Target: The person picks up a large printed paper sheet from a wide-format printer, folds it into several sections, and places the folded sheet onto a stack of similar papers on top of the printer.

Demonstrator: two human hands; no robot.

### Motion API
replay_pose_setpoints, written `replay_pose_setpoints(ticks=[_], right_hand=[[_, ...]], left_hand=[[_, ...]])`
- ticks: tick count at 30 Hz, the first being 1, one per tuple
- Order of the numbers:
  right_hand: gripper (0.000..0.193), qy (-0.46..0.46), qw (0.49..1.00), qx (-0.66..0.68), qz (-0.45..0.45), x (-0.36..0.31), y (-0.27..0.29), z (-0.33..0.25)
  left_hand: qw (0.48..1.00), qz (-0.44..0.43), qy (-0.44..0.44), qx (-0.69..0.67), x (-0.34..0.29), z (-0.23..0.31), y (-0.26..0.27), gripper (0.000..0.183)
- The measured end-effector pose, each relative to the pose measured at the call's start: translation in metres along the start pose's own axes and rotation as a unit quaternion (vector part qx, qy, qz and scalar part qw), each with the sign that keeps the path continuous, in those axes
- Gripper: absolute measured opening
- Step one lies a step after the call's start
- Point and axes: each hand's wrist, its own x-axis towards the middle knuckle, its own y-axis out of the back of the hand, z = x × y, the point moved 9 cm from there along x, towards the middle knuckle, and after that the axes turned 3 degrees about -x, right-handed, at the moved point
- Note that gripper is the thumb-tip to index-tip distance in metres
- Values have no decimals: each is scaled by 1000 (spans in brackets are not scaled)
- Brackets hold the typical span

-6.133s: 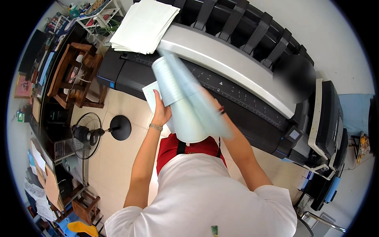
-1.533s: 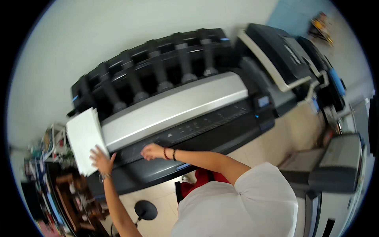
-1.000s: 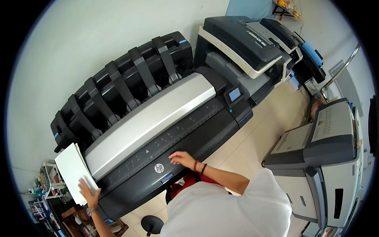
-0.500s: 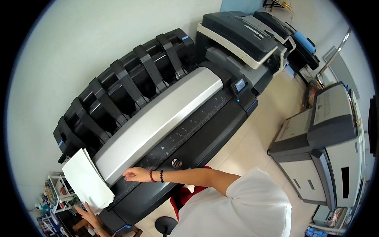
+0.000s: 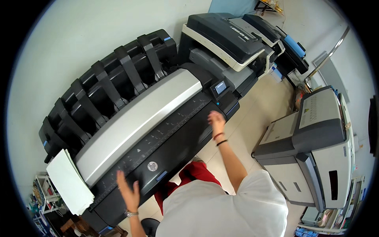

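A wide printer (image 5: pixel 158 130) stands slantwise across the middle of the scene, with its left end near the person and its right end farther off. It has a black front, a long silver lid along the top and a row of black paper trays behind the lid, against the pale wall. The left hand (image 5: pixel 128 191) lies over the near-left part of the black front, fingers spread and open, holding nothing; whether it presses the surface or hovers just above it cannot be told. The right hand (image 5: pixel 216 120) is at the right part of the same front edge, just below the small screen (image 5: pixel 220 87) on the printer's right end. Its fingers are also loose and open and grip nothing, and the hand is a little blurred.

A stack of white paper (image 5: pixel 69 185) rests on the printer's far-left end, left of the left hand. To the right of the printer stands a grey and black copier (image 5: pixel 229 39) against the wall. Farther right, across the tiled floor (image 5: pixel 260 106), is a second grey machine (image 5: pixel 316 146). The person wears a white shirt and red trousers.
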Motion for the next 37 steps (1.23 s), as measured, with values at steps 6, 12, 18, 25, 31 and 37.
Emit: replay_pose_setpoints(ticks=[6,12,18,25,31,37], right_hand=[[56,-21,991,-134,9,194,106,4],[64,-64,988,-96,-104,267,79,20],[53,-35,988,-65,-133,278,80,36],[51,-9,993,-41,-112,272,76,26],[49,10,993,-61,-102,279,77,31],[52,-11,994,-44,-96,280,78,39]], left_hand=[[992,-80,67,72,13,80,-177,94],[941,-138,219,217,23,79,-270,121],[941,-109,220,234,21,76,-279,130],[938,-94,218,254,18,73,-278,128],[936,-86,211,268,18,72,-278,130],[938,-81,213,260,17,71,-278,129]])
